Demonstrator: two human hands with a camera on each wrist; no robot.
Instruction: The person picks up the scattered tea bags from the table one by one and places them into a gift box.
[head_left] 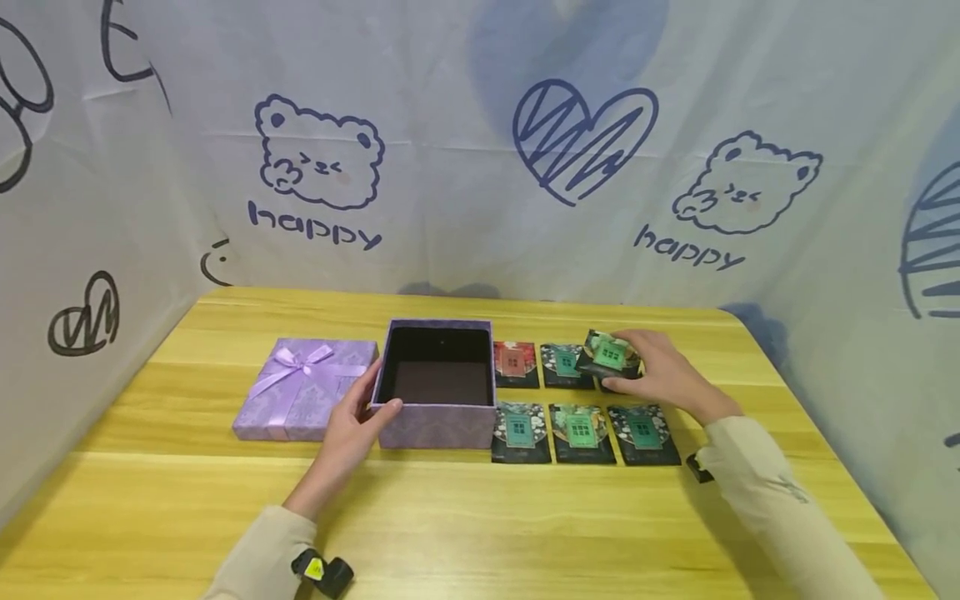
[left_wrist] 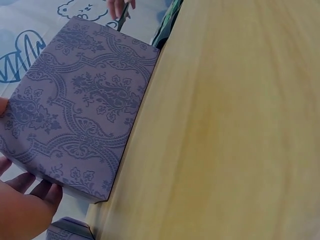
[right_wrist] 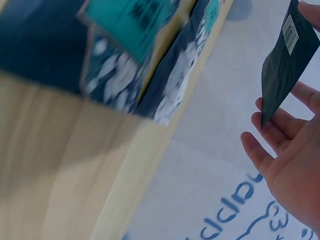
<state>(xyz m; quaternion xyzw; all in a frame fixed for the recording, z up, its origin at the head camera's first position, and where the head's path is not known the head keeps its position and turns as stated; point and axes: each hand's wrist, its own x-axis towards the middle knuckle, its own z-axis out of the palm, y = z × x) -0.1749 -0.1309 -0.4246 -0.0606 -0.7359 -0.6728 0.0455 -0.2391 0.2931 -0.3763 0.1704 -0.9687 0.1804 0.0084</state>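
Observation:
An uncovered purple gift box (head_left: 437,427) with a dark inside stands near the middle of the table. My left hand (head_left: 351,427) grips its left side, the thumb at the front rim and the fingers along the side wall. My right hand (head_left: 663,377) pinches a black tea sachet with a green label (head_left: 606,353), raised above the back row of sachets. The right wrist view shows the dark back and barcode of this sachet (right_wrist: 287,65). Several more sachets lie flat right of the box, including a red-labelled one (head_left: 515,365) and a teal-labelled one (head_left: 564,367).
Left of the box lies its purple lid (head_left: 300,404) with a ribbon bow, close behind my left hand. The front row holds three sachets (head_left: 582,433) side by side. A printed cloth (head_left: 450,167) hangs behind the yellow wooden table (head_left: 480,525) and at both sides.

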